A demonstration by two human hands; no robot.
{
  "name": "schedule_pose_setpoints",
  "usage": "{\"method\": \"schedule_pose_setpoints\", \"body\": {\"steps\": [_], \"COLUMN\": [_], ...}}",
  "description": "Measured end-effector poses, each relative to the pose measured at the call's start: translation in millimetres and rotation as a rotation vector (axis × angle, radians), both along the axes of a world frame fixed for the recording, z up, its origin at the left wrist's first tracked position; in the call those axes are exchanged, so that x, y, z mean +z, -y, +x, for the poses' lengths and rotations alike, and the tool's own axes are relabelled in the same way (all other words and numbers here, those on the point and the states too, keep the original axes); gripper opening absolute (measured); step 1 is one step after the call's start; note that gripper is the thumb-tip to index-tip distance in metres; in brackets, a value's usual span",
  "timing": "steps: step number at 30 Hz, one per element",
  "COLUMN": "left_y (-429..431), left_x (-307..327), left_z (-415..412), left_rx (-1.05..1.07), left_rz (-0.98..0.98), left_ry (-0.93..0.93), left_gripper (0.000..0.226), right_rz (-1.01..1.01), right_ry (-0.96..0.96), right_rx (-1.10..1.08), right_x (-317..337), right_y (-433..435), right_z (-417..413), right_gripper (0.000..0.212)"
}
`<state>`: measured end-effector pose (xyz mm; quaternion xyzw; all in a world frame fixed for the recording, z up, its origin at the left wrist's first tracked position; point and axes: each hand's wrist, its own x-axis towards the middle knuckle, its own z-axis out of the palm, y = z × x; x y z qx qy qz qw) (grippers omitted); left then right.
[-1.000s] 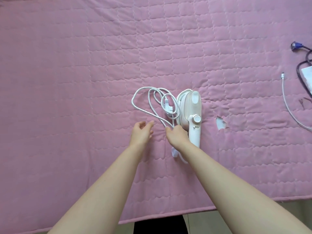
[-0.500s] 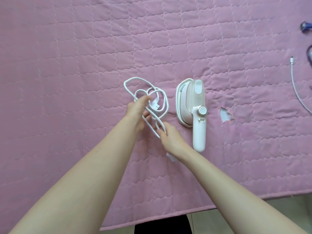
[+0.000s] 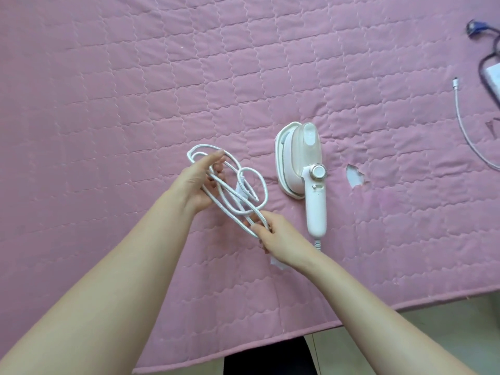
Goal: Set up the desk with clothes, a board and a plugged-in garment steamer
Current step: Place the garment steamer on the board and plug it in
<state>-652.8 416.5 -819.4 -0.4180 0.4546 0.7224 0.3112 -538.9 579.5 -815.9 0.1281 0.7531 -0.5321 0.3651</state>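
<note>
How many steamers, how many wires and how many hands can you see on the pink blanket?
Steamers: 1, the white steamer
Wires: 3, the steamer cord, a thin white cable, a dark cable
Hands: 2, the left hand and the right hand, both holding the steamer cord
Total: 6

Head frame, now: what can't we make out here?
All in the head view:
The plug is buried among the cord loops and blurred; prongs unreadable.
The cord's run from the steamer handle is hidden under the right hand.
The dark cable and white block are cut off by the right edge.
The left hand: loops cross it; grip unclear.
</note>
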Motion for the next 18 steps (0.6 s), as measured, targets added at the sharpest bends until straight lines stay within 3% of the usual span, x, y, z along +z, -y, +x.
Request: {"method": "schedule_pose_setpoints", "body": {"steps": [2,9,18], "left_y": [3.4,18.8,24.2], "left_x": [1.7,4.6,2.4], "left_z": [-0.5,24.7,55.1], "left_rx": [0.025,0.17,0.112], "left_rz": [-0.013,-0.001,0.046], "left_ry": [-0.028,-0.021,0.092], "left_gripper": [0.016,0.033,0.031], "right_rz": [-0.02,-0.185,-0.227], "right_ry": [0.063,0.308,0.4], "right_rx": [-0.049,-0.509,-0.399], "right_x": [0.4,-7.3,-26.5], "right_y": [1.8,4.7,37.5], "right_z": [1.0,-23.6,-66.3], "right_gripper": [0.016,0.026,0.02]}}
